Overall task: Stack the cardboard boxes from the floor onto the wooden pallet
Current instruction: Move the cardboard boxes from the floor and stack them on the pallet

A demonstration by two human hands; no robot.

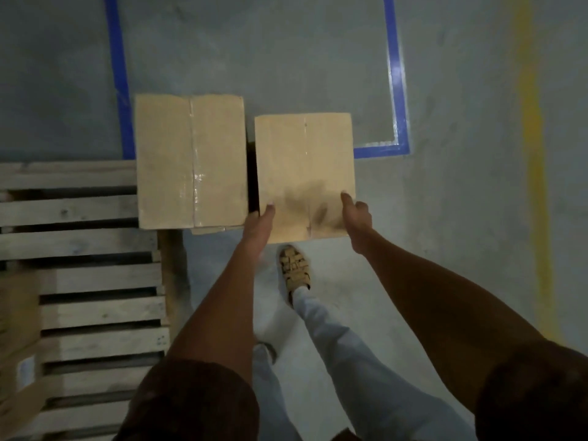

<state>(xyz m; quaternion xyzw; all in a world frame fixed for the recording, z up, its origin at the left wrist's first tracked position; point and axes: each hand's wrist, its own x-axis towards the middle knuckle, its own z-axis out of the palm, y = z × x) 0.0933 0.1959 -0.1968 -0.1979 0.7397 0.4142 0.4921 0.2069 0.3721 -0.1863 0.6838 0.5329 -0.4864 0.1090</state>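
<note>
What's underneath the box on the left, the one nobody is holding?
Another box peeks out beneath the left box at its near edge. The wooden pallet sits under its left part. Anything lower is covered.

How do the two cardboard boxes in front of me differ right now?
The right box is held at its near corners by the left hand and right hand; the left box is untouched. The left box sits over the corner of the wooden pallet; the right box is over bare floor. The right box has dark smudges near its front edge; the left box looks cleaner. Both are plain tan, taped shut.
</note>
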